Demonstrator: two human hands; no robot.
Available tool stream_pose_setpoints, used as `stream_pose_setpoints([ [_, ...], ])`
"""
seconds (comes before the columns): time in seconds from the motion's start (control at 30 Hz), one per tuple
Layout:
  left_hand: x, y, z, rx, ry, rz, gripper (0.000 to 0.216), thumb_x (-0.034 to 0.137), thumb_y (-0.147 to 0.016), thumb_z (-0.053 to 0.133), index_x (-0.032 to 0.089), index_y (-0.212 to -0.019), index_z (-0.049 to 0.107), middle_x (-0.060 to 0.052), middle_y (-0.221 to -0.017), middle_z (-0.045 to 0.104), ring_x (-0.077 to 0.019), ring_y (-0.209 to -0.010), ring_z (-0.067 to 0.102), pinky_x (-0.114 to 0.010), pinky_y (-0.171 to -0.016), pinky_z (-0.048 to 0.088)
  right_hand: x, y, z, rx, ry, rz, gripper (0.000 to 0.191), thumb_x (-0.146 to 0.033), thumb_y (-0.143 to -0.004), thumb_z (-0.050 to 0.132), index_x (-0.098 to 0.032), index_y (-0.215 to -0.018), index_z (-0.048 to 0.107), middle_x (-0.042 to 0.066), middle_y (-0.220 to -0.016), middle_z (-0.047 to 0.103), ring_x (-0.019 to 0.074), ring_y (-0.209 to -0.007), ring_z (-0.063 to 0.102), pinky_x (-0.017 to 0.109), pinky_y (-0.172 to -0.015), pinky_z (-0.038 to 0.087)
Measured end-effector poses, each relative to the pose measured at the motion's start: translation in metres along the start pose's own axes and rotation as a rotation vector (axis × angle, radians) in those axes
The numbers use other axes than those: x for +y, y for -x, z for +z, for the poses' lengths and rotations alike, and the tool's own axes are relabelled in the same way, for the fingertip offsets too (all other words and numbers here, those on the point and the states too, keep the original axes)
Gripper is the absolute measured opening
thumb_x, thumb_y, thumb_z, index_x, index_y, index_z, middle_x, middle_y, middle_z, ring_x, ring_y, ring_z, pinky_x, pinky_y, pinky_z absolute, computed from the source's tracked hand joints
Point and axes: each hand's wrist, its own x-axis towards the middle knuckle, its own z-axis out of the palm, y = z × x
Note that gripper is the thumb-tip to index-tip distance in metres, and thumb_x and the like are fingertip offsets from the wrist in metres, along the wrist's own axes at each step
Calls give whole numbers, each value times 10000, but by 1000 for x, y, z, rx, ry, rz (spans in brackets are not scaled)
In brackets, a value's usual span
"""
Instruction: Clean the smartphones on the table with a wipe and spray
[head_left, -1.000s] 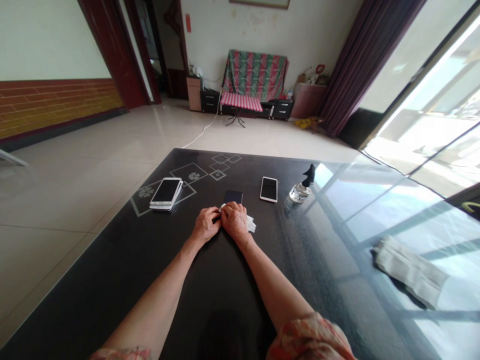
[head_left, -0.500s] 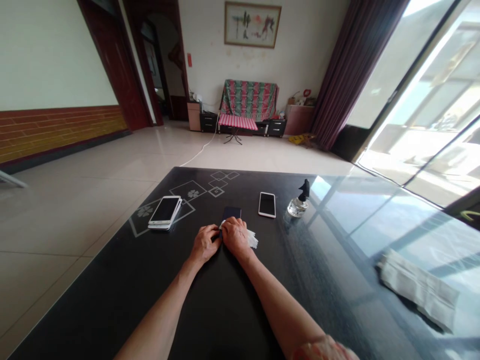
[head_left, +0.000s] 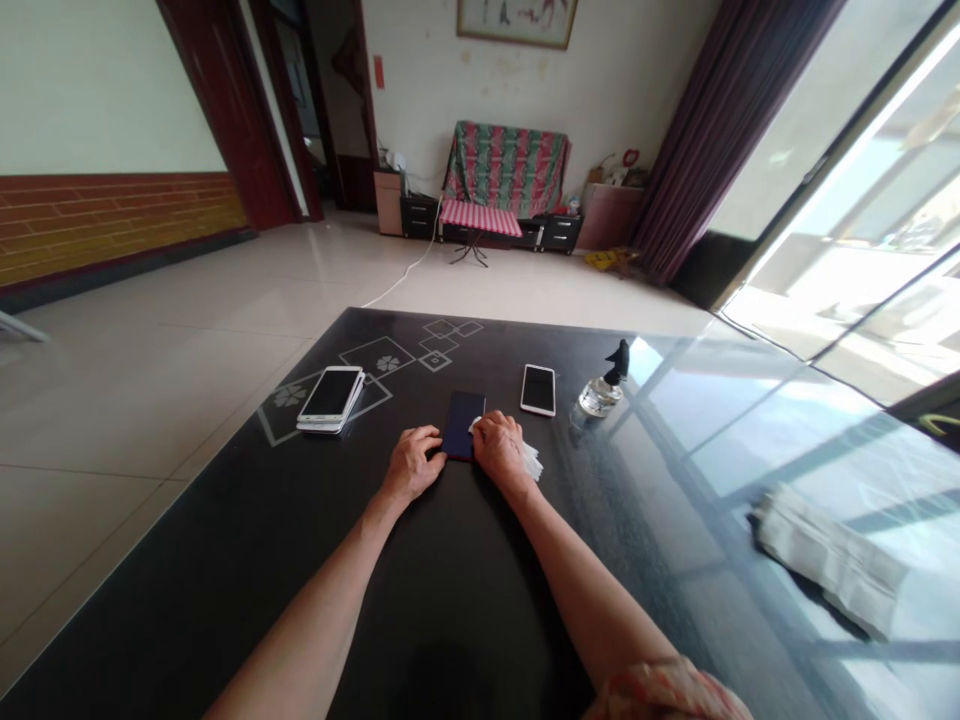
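A dark blue phone [head_left: 461,425] lies flat on the black table in front of me. My left hand [head_left: 414,462] holds its left edge, thumb and fingertips curled against the side. Over the phone's right edge, my right hand [head_left: 499,450] is closed on a white wipe [head_left: 532,462]. Part of the wipe sticks out to the right from under the palm, and a small bit shows by the fingertips. The rest is hidden by the hand.
Left on the table [head_left: 315,560] are stacked white phones [head_left: 330,397]. Beyond my right hand lies another white phone [head_left: 538,390], with a clear spray bottle [head_left: 600,396] beside it. A folded grey cloth [head_left: 829,560] rests at the far right.
My right hand has slid right with the wipe, from across the phone to its right edge, uncovering more of the phone. My left hand stays at the left edge. The view has tilted down slightly.
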Motion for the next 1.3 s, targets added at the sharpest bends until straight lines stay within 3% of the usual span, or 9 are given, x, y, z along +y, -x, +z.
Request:
stream_pose_setpoints([
  [0.3,1,0,-4,-32,-36,57,277,151,-747,606,207,-988,731,-59,-1104,702,-254,-1045,614,-391,-959,513,-40,-10,18,-65,-53,-63,263,-274,-965,465,-242,-882,712,43,-1038,659,196,-913,529,317,-800,334],
  [0.6,2,1,-1,-25,-39,24,247,192,-759,634,176,-978,747,-72,-1123,698,-255,-1057,609,-394,-980,496,-1,-3,0,-55,-6,81,241,-263,-936,487,-231,-910,724,60,-1062,648,210,-927,530,317,-817,339],
  [1.0,6,-1,-6,-45,-53,20,194,286,-785,676,207,-944,757,-54,-1093,705,-238,-1001,615,-366,-928,512,-30,-29,20,-89,-9,-16,297,-310,-975,434,-252,-919,720,38,-1089,662,206,-945,537,323,-818,343],
  [1.3,5,-1,-4,-50,-35,-21,233,287,-758,710,188,-963,758,-62,-1111,702,-252,-1021,608,-379,-944,502,14,-23,6,-47,8,23,269,-292,-961,458,-255,-948,725,39,-1101,658,203,-930,535,315,-850,348],
])
